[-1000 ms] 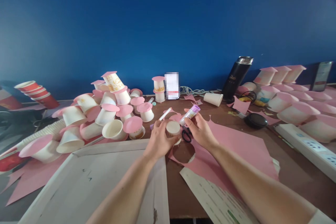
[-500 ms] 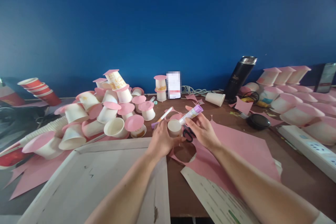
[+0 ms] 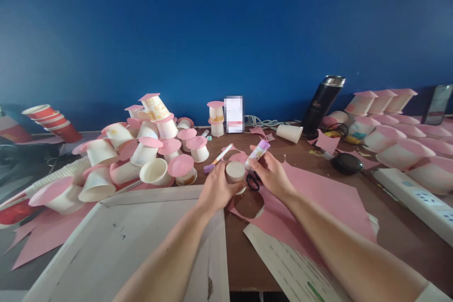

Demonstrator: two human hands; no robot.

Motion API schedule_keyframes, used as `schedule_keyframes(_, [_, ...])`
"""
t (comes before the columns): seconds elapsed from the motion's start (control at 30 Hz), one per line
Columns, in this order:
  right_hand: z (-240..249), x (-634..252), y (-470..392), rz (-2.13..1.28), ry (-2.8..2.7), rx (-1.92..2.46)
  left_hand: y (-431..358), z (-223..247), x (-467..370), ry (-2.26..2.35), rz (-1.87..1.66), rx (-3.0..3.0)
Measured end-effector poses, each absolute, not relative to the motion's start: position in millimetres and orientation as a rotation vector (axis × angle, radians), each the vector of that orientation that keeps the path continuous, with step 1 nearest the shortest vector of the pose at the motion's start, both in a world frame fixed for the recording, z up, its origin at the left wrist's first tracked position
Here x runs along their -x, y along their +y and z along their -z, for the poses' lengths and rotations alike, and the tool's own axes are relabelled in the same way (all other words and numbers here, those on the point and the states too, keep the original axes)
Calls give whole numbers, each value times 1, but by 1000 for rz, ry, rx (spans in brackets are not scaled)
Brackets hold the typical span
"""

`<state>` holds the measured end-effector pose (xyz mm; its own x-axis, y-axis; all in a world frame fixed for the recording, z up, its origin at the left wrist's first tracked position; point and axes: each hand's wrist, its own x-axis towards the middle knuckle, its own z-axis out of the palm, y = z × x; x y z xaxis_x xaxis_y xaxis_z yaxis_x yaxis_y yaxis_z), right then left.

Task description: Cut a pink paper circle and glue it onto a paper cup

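My left hand (image 3: 217, 188) is wrapped round a white paper cup (image 3: 235, 170), its round end facing up. In my right hand (image 3: 271, 174) is a glue stick (image 3: 257, 152) with a purple end, tilted, its lower end beside the cup's rim. Whether the glue touches the rim I cannot tell. Black-handled scissors (image 3: 253, 181) lie just under my right hand. A pink paper sheet (image 3: 318, 203) with a round hole cut in it spreads beneath my right forearm. Behind my left hand lie a white pen (image 3: 223, 152) and a pink paper disc (image 3: 239, 157).
Many paper cups with pink discs (image 3: 180, 165) crowd the left, with more (image 3: 392, 141) at right. A white board (image 3: 148, 245) lies under my left forearm. A black thermos (image 3: 323, 104), a tipped cup (image 3: 289, 133), a phone (image 3: 234, 114) and a power strip (image 3: 417, 203) stand around.
The glue stick has moved slightly left and tilted more upright beside the cup's rim. My left hand keeps its hold on the cup.
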<state>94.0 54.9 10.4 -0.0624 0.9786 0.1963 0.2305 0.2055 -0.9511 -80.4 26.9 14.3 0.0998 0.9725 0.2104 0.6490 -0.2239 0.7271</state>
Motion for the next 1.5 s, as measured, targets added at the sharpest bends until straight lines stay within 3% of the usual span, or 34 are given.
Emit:
schedule_keyframes(0.27, [-19, -92, 50, -1098, -1463, 1062, 27, -16, 81, 1445, -911, -1920])
schedule_keyframes(0.5, [-13, -98, 57, -935, -1562, 1215, 26, -16, 82, 1420, -916, -1943])
schedule_keyframes(0.63, [-11, -96, 57, -1015, -1447, 1140, 26, -14, 83, 1413, -920, -1974])
schedule_keyframes(1.5, [-16, -94, 53, -1140, -1415, 1060, 29, -6, 80, 1580, -893, -1956])
